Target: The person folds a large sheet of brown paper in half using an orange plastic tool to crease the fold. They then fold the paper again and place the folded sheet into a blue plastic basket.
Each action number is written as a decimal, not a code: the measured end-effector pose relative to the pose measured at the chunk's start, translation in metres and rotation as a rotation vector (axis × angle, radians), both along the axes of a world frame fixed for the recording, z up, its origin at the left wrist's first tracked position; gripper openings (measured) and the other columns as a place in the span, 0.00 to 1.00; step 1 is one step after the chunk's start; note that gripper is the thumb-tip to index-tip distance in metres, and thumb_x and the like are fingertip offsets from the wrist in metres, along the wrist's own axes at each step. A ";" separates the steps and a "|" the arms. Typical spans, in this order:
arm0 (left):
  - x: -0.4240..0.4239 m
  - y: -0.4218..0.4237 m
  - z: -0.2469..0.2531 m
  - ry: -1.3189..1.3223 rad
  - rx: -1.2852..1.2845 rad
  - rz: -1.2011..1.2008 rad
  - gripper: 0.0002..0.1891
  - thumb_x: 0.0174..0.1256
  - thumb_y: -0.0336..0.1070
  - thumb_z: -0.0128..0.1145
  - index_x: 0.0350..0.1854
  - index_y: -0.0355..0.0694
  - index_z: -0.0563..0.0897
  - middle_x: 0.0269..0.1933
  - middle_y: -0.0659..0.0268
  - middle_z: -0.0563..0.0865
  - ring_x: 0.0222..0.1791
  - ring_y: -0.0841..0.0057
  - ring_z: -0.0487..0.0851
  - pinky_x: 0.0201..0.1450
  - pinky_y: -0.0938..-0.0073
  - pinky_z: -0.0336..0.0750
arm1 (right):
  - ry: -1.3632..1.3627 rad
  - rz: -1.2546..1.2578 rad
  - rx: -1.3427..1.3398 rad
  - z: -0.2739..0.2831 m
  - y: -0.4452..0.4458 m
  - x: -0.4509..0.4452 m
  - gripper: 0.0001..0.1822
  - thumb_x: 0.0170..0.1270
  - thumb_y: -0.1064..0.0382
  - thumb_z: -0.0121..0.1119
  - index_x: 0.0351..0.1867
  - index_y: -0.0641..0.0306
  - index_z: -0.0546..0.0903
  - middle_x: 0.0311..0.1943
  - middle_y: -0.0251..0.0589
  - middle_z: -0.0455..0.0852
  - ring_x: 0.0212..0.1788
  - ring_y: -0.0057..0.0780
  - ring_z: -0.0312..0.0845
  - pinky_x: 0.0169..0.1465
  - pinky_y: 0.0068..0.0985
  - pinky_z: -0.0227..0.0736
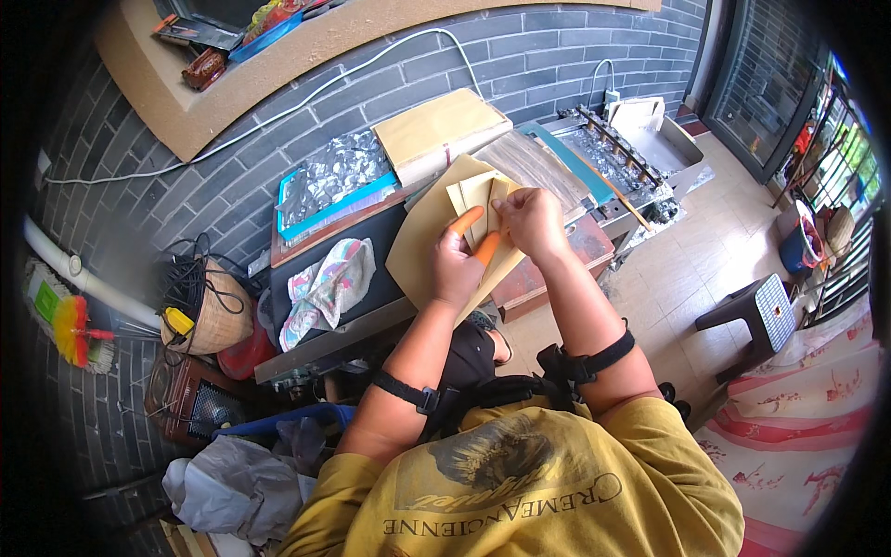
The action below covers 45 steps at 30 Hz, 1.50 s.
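Observation:
My left hand (461, 261), with orange finger covers on the thumb and a finger, holds a few pale yellow paper pieces (475, 189) from the near left side. At their right edge my right hand (532, 219) pinches the paper between thumb and fingers. Beneath both hands lies a large tan sheet of paper or card (421, 244). Behind it sits a thick stack of tan paper (442, 129) with a reddish mark on its side. A blue tray (334, 209) of crumpled silvery scraps stands to the left, and a patterned cloth (330, 289) lies nearer me.
To the right are a metal machine frame (612, 153) littered with silvery bits, a wooden stick (619, 198) and a reddish box (557, 271). A plastic stool (759, 313) stands on the tiled floor. A wicker basket (216, 313) with black cables is at left.

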State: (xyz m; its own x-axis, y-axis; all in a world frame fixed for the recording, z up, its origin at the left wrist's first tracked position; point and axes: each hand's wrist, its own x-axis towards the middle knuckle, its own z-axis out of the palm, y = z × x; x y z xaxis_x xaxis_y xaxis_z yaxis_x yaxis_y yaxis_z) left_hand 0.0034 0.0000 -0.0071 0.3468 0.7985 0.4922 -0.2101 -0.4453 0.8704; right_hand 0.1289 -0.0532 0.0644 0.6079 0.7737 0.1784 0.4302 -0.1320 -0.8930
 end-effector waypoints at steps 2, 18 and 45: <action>0.000 0.000 0.000 -0.008 0.005 -0.003 0.24 0.56 0.27 0.69 0.57 0.36 0.81 0.39 0.69 0.85 0.30 0.89 0.77 0.30 0.82 0.73 | 0.020 -0.009 0.005 -0.002 0.002 0.000 0.15 0.55 0.58 0.70 0.21 0.69 0.83 0.17 0.55 0.80 0.21 0.48 0.79 0.30 0.37 0.74; 0.000 0.002 -0.007 -0.007 -0.118 0.025 0.18 0.65 0.29 0.61 0.57 0.37 0.81 0.29 0.76 0.79 0.22 0.91 0.68 0.25 0.83 0.66 | -0.625 -0.458 0.436 0.013 -0.007 -0.004 0.15 0.56 0.58 0.71 0.22 0.67 0.80 0.25 0.48 0.83 0.30 0.50 0.81 0.39 0.37 0.77; -0.002 -0.006 0.007 0.168 0.100 0.090 0.26 0.55 0.26 0.69 0.59 0.37 0.80 0.28 0.79 0.78 0.20 0.94 0.65 0.21 0.85 0.60 | 0.126 -0.002 0.025 0.011 -0.003 -0.002 0.20 0.54 0.58 0.76 0.14 0.66 0.77 0.12 0.37 0.79 0.13 0.20 0.74 0.17 0.23 0.68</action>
State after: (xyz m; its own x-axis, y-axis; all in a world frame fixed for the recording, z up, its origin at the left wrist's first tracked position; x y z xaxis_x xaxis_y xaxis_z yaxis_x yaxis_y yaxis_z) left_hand 0.0009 -0.0057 -0.0002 0.3597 0.7800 0.5121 -0.0213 -0.5418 0.8403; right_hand 0.1273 -0.0559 0.0756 0.6284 0.7686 0.1198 0.3143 -0.1100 -0.9429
